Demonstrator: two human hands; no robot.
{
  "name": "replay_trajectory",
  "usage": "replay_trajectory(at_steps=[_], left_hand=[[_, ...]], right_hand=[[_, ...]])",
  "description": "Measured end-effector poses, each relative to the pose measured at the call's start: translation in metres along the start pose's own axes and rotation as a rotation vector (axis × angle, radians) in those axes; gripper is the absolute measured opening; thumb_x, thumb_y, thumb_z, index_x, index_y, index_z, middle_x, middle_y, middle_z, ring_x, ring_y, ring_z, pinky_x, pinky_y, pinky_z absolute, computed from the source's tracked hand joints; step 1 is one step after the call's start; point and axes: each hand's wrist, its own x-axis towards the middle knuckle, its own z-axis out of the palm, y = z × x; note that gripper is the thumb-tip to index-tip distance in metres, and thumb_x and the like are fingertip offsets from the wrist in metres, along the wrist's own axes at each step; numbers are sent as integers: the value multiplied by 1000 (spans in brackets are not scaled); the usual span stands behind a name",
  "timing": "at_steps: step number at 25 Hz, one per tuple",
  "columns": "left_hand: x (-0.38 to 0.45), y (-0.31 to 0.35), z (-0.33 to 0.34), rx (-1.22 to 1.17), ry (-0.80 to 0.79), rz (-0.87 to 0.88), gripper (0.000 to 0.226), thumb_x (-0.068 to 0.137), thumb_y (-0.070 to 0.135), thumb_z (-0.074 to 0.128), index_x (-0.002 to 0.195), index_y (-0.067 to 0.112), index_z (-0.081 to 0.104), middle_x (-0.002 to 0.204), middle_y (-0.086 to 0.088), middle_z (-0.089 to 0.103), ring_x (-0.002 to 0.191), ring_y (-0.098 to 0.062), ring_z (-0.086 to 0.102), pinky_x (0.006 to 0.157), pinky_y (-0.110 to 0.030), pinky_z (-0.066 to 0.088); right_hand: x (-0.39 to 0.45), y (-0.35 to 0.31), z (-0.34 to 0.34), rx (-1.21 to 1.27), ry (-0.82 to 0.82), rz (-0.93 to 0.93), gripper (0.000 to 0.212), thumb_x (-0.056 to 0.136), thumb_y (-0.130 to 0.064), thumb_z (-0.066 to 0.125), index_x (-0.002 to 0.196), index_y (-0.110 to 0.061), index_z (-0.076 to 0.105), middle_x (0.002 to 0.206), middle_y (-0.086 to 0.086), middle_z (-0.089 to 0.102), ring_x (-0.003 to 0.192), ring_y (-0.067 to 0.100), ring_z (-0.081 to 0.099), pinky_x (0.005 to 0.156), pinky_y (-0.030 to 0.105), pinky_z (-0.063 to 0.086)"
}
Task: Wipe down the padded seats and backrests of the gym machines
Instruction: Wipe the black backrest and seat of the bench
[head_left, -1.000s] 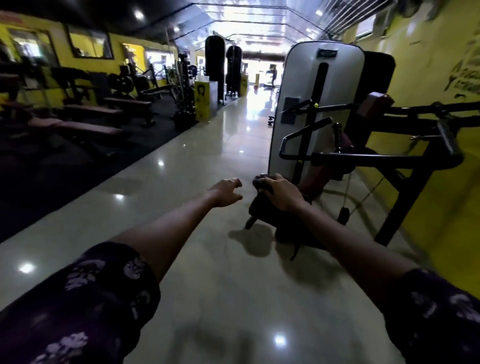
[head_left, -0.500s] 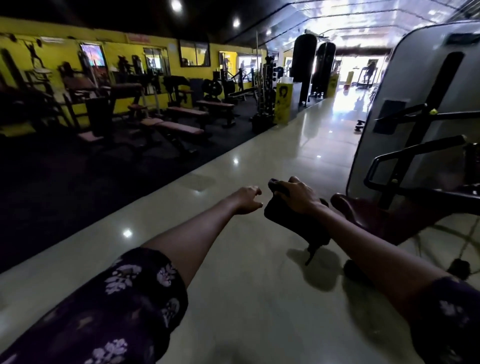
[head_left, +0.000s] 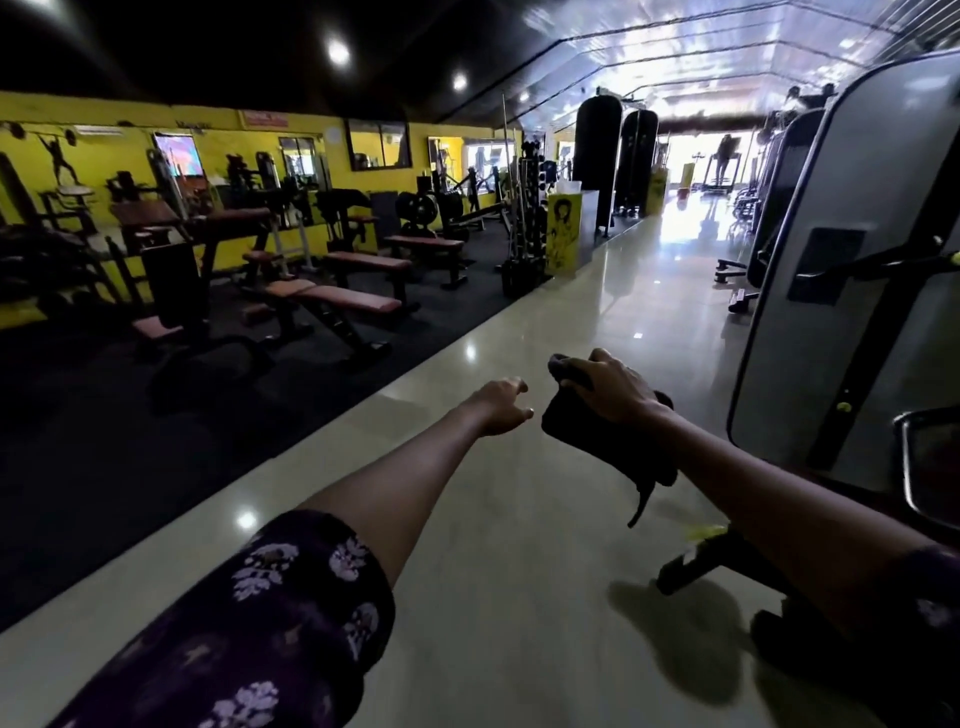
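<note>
My right hand (head_left: 608, 387) grips a dark cloth (head_left: 602, 441) that hangs below it over the pale tiled floor. My left hand (head_left: 501, 405) is stretched out beside it, fingers loosely curled, holding nothing. A grey-shrouded gym machine (head_left: 852, 270) stands close on the right, its seat mostly hidden behind my right arm. On the dark mat to the left stand several benches with reddish pads, the nearest bench (head_left: 332, 299) angled toward the aisle.
A glossy tiled aisle (head_left: 613, 322) runs ahead between the black rubber mat (head_left: 130, 441) on the left and machines on the right. A yellow sign stand (head_left: 562, 240) and a rack sit at the mat's far corner. A machine foot (head_left: 696, 564) juts onto the floor near my right arm.
The view has swung left: the grey machine slid toward the right edge and more of the bench area came into sight. Both hands keep their pose, cloth still held.
</note>
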Motion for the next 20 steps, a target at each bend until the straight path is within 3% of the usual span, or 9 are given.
replay_trajectory(at_steps=[12, 17, 20], left_hand=[[288, -53, 0, -13, -47, -1, 52, 94, 26, 56, 140, 9, 39, 146, -10, 41, 131, -25, 42, 106, -33, 36], [413, -53, -16, -99, -14, -9, 51, 94, 24, 56, 140, 7, 40, 145, -11, 42, 131, -26, 42, 106, -33, 36], [489, -61, -14, -114, -28, -3, 52, 94, 23, 56, 140, 7, 39, 145, -11, 43, 131, -25, 43, 105, -32, 37]], right_hand=[[246, 135, 65, -37, -48, 38, 40, 96, -38, 49, 135, -27, 50, 109, 13, 50, 101, 34, 56, 74, 29, 36], [361, 194, 72, -22, -123, 92, 40, 97, -23, 48, 137, -22, 46, 132, 15, 45, 116, 35, 47, 92, 41, 40], [424, 226, 90, -86, -127, 60, 39, 98, -30, 46, 136, -21, 48, 129, 15, 48, 111, 34, 51, 87, 37, 40]])
